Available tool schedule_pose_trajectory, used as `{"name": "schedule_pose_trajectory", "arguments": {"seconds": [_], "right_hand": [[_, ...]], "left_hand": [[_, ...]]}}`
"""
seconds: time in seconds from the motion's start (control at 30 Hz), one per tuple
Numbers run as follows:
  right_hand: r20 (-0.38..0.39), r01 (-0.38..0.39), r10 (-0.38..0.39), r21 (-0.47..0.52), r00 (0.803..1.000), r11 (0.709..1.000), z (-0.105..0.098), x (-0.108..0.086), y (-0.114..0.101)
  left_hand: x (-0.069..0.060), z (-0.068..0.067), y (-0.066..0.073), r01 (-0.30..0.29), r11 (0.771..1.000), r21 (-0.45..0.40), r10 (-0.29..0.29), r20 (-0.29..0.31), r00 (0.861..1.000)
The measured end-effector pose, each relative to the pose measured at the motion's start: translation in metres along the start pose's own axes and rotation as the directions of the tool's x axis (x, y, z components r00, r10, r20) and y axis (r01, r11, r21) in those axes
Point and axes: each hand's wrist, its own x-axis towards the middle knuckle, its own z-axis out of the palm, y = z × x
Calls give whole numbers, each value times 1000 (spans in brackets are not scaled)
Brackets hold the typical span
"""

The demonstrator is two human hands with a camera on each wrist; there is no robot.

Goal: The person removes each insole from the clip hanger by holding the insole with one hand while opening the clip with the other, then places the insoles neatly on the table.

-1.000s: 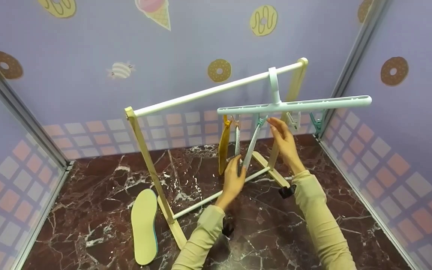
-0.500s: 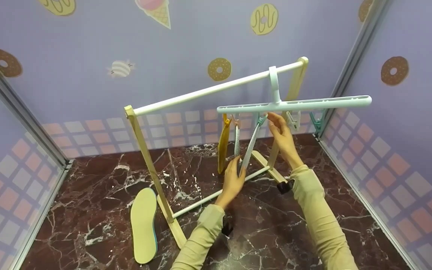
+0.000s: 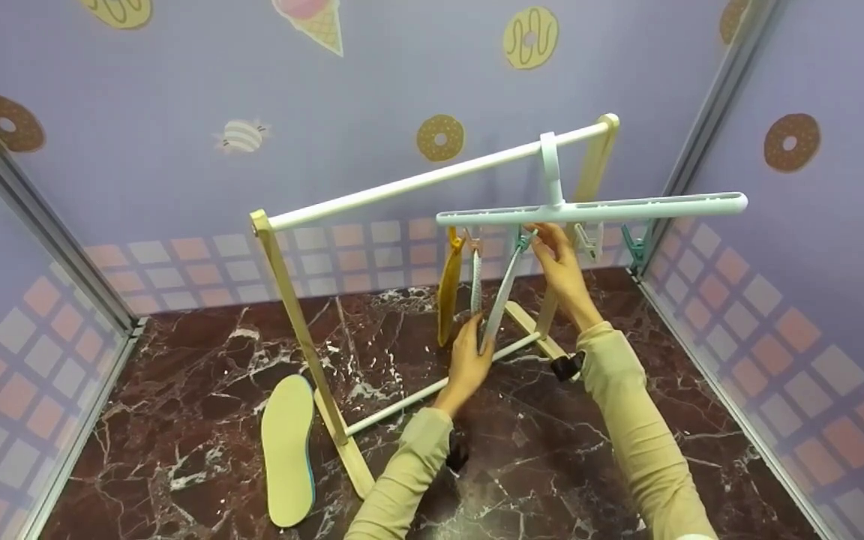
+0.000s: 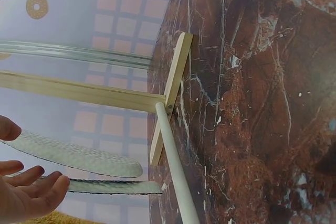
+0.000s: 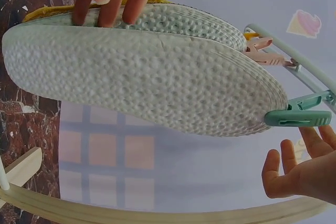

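- Loose insole: flat on the marbled surface, beside the rack;
- Left hand: fingers slightly apart, at the lower halves of near insole and far insole; any pinch cannot be told;
- Near insole: hangs from green clip; far insole: from pink clip;
- Right hand: fingers spread, at the green clip; contact unclear;
- Hanger: hooked over the top bar.

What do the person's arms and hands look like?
The left arm wears a long, wrinkled, pale yellow-beige cloth sleeve, and the right arm wears a matching sleeve. A small, blocky black gadget shows by the right cuff; a second gadget shows by the left. The left hand and right hand wear no gloves.
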Motion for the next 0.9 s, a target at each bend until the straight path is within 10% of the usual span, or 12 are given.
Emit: {"name": "schedule_pose_trajectory", "arguments": {"seconds": [0.9], "right_hand": [[18, 36, -34, -83, 999, 996, -3, -2, 3]], "left_hand": [[-2, 5, 5, 48, 993, 112, -51, 27, 998]]}}
